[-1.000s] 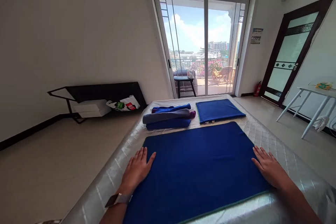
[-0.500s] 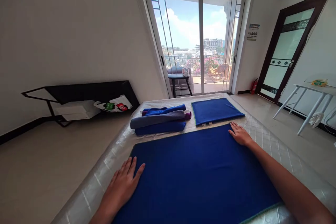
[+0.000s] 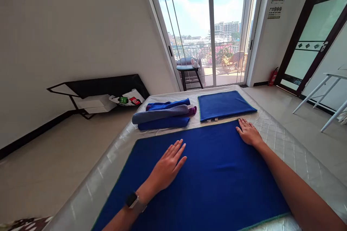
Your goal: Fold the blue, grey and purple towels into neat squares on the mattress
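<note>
A mattress [image 3: 279, 139] underlies the spread blue cloth [image 3: 211, 173]; beyond that cloth lie a folded cloth [image 3: 226, 105] and rolled cloths [image 3: 161, 114]. The left hand [image 3: 166, 169], open, is over its left half; the right hand [image 3: 249, 134], open, at its far right corner.

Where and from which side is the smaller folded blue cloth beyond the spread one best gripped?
Probably along the near edge of the folded blue cloth, coming from the person's side, fingertips under and thumb on top: it lies flat, that long edge facing the person, with the right hand nearest.
</note>
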Demonstrator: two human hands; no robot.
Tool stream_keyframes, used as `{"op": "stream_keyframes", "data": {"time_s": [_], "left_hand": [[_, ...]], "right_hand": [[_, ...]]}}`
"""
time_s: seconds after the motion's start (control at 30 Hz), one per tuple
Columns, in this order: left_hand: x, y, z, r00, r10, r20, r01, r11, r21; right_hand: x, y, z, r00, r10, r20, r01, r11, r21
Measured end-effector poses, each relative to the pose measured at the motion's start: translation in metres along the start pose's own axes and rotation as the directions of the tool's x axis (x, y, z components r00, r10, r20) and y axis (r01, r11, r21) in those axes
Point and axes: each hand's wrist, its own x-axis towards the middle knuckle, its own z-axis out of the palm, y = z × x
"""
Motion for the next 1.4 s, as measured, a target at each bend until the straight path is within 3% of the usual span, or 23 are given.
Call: {"op": "stream_keyframes", "data": {"time_s": [0.07, 0.13, 0.23, 0.3, 0.37, 0.47, 0.57, 0.67, 0.77, 0.97, 1.2, 1.4], "left_hand": [[0.037, 0.042, 0.009, 0.995, 0.099, 0.016, -0.098, 0.995, -0.022], [0.072, 0.074, 0.018, 0.994, 0.101, 0.04, -0.1, 0.994, -0.041], [0.105, 0.092, 0.027, 0.992, -0.007, 0.122, 0.014, 0.998, -0.054], [0.109, 0.079, 0.028, 0.985, -0.072, 0.158, 0.081, 0.996, -0.048], [0.097, 0.047, 0.026, 0.978, -0.128, 0.166, 0.135, 0.99, -0.031], [0.059, -0.024, 0.015, 0.944, -0.287, 0.163, 0.287, 0.958, 0.026], [0.015, -0.098, 0.003, 0.87, -0.475, 0.131, 0.465, 0.88, 0.098], [-0.016, -0.142, -0.003, 0.838, -0.538, 0.087, 0.53, 0.842, 0.103], [-0.025, -0.149, -0.004, 0.839, -0.539, 0.073, 0.533, 0.842, 0.086], [-0.019, -0.134, -0.008, 0.826, -0.555, 0.099, 0.549, 0.832, 0.076], [-0.021, -0.141, 0.002, 0.858, -0.513, 0.016, 0.51, 0.855, 0.092], [-0.016, -0.147, -0.007, 0.848, -0.515, 0.127, 0.495, 0.854, 0.157]], "right_hand": [[-0.001, -0.001, -0.002, 1.0, 0.003, 0.003, -0.003, 1.0, 0.003], [-0.001, -0.002, -0.004, 1.0, 0.007, 0.01, -0.007, 1.0, 0.002], [-0.001, -0.002, -0.004, 1.0, 0.003, 0.012, -0.003, 1.0, 0.001], [-0.001, 0.0, -0.002, 1.0, -0.001, 0.01, 0.001, 1.0, 0.001], [0.001, 0.002, 0.0, 1.0, -0.004, 0.009, 0.004, 1.0, 0.002], [0.002, 0.004, 0.004, 1.0, -0.011, 0.002, 0.011, 1.0, 0.003], [0.003, 0.005, 0.004, 1.0, -0.011, 0.001, 0.011, 1.0, 0.006], [0.002, 0.006, 0.002, 1.0, -0.006, 0.013, 0.006, 1.0, -0.002], [0.002, 0.007, 0.001, 1.0, -0.002, 0.015, 0.002, 1.0, -0.024], [0.004, 0.01, 0.001, 1.0, -0.002, 0.011, 0.002, 0.998, -0.058], [0.004, 0.005, -0.004, 0.999, 0.003, 0.036, -0.001, 0.999, -0.054], [0.001, -0.001, -0.008, 0.999, 0.018, 0.042, -0.017, 1.0, -0.022]]}}
